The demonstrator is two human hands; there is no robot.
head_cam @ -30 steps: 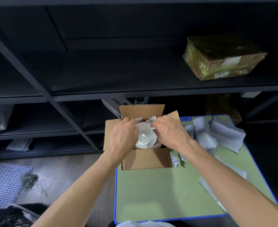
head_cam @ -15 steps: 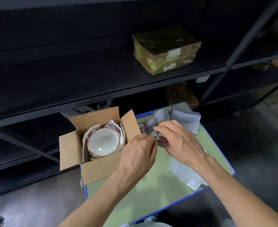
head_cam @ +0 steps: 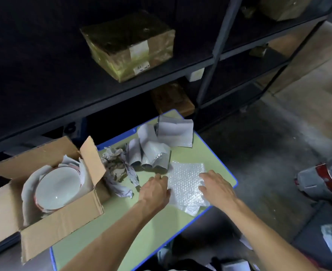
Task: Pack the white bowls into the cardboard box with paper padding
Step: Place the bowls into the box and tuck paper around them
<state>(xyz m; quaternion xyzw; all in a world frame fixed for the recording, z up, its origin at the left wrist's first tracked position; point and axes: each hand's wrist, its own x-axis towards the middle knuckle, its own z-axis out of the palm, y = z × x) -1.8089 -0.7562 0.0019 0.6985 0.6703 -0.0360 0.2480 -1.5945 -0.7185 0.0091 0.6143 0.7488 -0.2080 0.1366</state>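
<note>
The bare left forearm [head_cam: 114, 237] and right forearm [head_cam: 264, 231] reach forward from the lower edge and draw closer toward the wrists. The left hand [head_cam: 155, 189] lies palm down with its knuckles up. Its fingers are bent and the tips tucked out of sight, so its grip cannot be told. The right hand [head_cam: 215, 187] lies palm down near it, not touching, with its fingers straight, slightly spread and pointing leftward.

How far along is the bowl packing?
Done: a white bowl sits in the cardboard box with paper padding around it.
In hand: the left hand and right hand are on a bubble wrap sheet on the table.
Left: probably a top layer, then closing the box flaps, which stand open. Crumpled paper lies beside the box.
</note>
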